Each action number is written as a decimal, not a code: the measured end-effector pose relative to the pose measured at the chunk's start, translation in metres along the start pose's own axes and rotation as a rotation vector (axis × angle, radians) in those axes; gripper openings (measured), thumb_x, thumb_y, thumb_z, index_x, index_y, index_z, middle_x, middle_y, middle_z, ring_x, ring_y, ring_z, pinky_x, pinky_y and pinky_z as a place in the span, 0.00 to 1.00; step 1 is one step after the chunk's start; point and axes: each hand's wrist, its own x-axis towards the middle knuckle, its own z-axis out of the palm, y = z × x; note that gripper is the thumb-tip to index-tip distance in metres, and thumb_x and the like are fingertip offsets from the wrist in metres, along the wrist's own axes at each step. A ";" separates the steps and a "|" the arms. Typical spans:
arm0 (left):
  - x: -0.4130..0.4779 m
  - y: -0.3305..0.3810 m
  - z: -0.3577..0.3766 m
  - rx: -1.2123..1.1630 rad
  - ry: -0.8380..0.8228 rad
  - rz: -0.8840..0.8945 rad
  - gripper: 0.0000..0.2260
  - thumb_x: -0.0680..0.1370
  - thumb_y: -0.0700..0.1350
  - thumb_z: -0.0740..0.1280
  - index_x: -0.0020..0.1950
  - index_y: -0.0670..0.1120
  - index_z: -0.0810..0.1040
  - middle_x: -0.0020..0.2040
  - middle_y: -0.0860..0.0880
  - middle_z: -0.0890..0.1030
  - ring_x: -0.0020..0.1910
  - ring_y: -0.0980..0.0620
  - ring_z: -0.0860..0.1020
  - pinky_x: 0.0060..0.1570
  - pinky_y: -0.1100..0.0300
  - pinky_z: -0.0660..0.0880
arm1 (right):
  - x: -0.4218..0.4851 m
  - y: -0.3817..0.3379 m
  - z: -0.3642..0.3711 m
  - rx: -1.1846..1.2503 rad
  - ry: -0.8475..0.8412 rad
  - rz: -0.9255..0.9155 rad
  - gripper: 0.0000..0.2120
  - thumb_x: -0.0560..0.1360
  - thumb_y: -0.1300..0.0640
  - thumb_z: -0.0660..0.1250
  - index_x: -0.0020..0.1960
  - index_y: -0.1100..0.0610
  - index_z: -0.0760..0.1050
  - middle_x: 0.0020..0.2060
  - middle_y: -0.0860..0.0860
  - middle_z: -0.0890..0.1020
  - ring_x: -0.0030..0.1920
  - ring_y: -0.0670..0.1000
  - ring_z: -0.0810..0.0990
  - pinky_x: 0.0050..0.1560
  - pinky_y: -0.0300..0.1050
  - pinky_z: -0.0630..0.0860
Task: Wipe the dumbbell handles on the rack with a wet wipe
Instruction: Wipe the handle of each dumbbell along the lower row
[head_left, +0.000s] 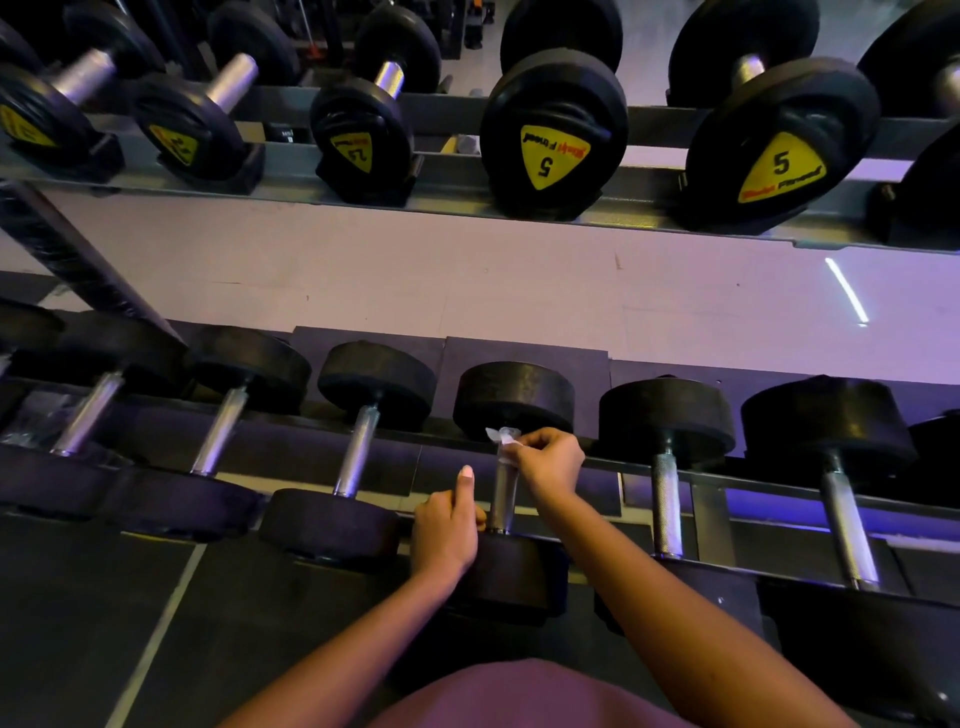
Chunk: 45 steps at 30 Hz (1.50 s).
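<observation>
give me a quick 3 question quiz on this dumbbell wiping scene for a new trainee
1. Which hand pinches the wet wipe? A) left B) right C) neither
2. True or false: the wet wipe sits at the far end of the handle being cleaned.
3. Fill in: the yellow labels on the two big upper-shelf dumbbells show the number ___.

Key: 1 B, the right hand; 2 true; 3 five (5).
</observation>
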 end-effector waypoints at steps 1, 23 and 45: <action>0.000 0.001 -0.001 -0.005 -0.004 0.001 0.31 0.82 0.59 0.51 0.33 0.42 0.81 0.34 0.48 0.82 0.36 0.53 0.77 0.40 0.58 0.67 | 0.002 0.000 -0.001 0.012 0.011 0.023 0.07 0.70 0.59 0.76 0.37 0.58 0.79 0.35 0.51 0.82 0.38 0.47 0.81 0.38 0.39 0.78; 0.000 0.003 -0.001 -0.028 0.009 0.028 0.29 0.83 0.56 0.52 0.29 0.48 0.81 0.35 0.49 0.84 0.42 0.48 0.79 0.47 0.56 0.70 | -0.011 0.015 -0.027 -0.191 -0.305 0.197 0.08 0.62 0.63 0.80 0.33 0.60 0.81 0.30 0.53 0.82 0.32 0.47 0.79 0.38 0.43 0.79; -0.001 0.004 -0.001 -0.047 -0.004 0.025 0.30 0.83 0.55 0.53 0.25 0.48 0.79 0.31 0.51 0.83 0.40 0.51 0.79 0.47 0.57 0.71 | -0.017 0.027 -0.035 -0.088 -0.251 0.209 0.09 0.64 0.63 0.80 0.30 0.59 0.80 0.32 0.54 0.83 0.33 0.48 0.81 0.38 0.45 0.82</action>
